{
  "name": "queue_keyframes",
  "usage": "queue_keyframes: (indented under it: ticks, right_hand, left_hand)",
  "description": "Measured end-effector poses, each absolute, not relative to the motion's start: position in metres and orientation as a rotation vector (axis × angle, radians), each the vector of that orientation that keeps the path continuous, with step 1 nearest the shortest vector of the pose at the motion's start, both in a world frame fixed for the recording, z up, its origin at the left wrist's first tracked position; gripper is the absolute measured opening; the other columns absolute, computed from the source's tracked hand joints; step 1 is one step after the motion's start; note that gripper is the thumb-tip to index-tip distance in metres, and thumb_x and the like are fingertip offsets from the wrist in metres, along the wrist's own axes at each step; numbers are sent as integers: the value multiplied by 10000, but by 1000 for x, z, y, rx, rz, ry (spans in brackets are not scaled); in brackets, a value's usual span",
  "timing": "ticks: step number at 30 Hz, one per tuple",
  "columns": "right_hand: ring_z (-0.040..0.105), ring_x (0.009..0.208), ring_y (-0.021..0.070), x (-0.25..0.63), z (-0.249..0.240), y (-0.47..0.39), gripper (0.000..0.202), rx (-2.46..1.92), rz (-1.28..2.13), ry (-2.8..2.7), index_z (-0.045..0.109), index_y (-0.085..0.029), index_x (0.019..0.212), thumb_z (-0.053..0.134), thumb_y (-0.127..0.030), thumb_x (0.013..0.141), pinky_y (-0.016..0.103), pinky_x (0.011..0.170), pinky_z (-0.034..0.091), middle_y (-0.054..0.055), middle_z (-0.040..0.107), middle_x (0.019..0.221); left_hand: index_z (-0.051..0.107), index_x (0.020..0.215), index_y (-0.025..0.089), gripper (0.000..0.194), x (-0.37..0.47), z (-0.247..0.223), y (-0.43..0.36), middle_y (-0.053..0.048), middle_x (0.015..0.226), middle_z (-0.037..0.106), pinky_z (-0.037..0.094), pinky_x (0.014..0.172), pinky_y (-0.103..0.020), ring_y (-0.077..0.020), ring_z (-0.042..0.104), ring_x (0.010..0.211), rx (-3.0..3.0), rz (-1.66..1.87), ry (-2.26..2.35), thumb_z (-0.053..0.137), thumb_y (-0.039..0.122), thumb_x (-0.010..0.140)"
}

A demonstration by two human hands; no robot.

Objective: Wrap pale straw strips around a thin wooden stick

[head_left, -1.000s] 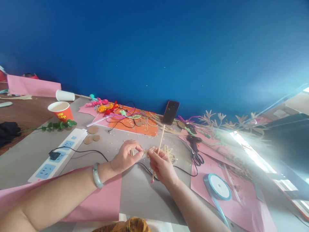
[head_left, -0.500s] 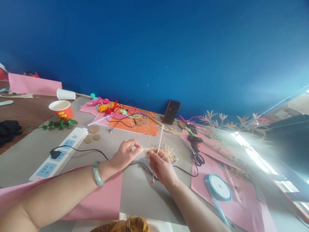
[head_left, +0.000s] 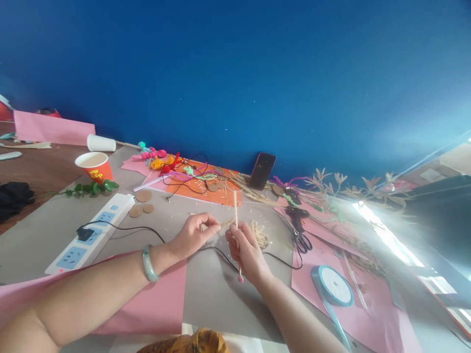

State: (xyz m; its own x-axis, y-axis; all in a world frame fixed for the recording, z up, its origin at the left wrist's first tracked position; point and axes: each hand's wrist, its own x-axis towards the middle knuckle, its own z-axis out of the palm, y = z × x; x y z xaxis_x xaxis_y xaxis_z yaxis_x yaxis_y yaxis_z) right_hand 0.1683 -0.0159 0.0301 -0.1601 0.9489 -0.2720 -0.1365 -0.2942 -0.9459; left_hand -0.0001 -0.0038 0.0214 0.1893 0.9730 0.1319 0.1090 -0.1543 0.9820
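Near the middle of the grey table, my left hand (head_left: 196,235) pinches one end of a thin pale strip (head_left: 227,223). The strip runs across to a thin wooden stick (head_left: 236,203), which my right hand (head_left: 247,249) grips with fingers closed. The stick stands almost upright, and a small pink piece (head_left: 240,279) is at its lower end, below my right hand. A pile of pale strips (head_left: 259,234) lies just behind my right hand. Where the strip meets the stick is partly hidden by my fingers.
A power strip (head_left: 91,233) and a red paper cup (head_left: 94,166) are at the left, with round wooden discs (head_left: 143,196) nearby. A phone (head_left: 262,170) leans on the blue wall. Scissors (head_left: 302,241) and a blue ribbon roll (head_left: 333,285) lie right. A black cable crosses the table.
The stick has tilted from leaning right to nearly upright, its top moving left and its pink end right. My left hand has barely moved.
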Motion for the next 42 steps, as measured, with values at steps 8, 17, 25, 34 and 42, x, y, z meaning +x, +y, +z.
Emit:
queue_keyframes:
  ticks: [8, 17, 25, 34, 42]
  right_hand:
    - [279, 407, 79, 159, 32, -26, 232, -1294, 1518, -1287, 503, -221, 761, 570, -431, 835, 217, 374, 178, -63, 417, 517]
    - [303, 414, 81, 159, 34, -26, 316, -1300, 1389, -1328, 501, -213, 722, 606, -499, 802, 227, 390, 212, -57, 426, 508]
    - [250, 384, 64, 156, 36, -26, 357, -1298, 1418, -1243, 437, -214, 674, 633, -488, 793, 224, 379, 157, -83, 383, 447]
    - [184, 364, 45, 159, 38, -26, 410, -1241, 1678, -1077, 380, -214, 655, 626, -518, 778, 207, 354, 79, -88, 357, 464]
    - [141, 361, 28, 165, 31, -20, 377, -1114, 1945, -843, 408, -197, 656, 640, -471, 771, 176, 352, 65, -87, 386, 453]
  left_hand:
    - [654, 697, 146, 176, 1, 18, 0, -19, 688, 665, 454, 653, -231, -138, 587, 674, 1556, 1131, 1129, 587, 277, 793]
    - [668, 685, 146, 143, 3, 10, 1, -40, 703, 695, 474, 672, -250, -159, 618, 699, 1580, 1138, 1198, 627, 257, 765]
    - [677, 725, 145, 201, 4, 12, -3, -40, 722, 678, 471, 703, -263, -164, 608, 731, 1624, 1107, 1108, 623, 321, 807]
    - [664, 751, 145, 234, 3, 12, -2, -56, 785, 682, 459, 756, -287, -175, 607, 790, 1739, 1150, 1055, 590, 346, 844]
    - [629, 752, 139, 233, 0, 21, 0, -35, 743, 649, 444, 738, -267, -143, 576, 730, 1702, 1116, 970, 589, 347, 847]
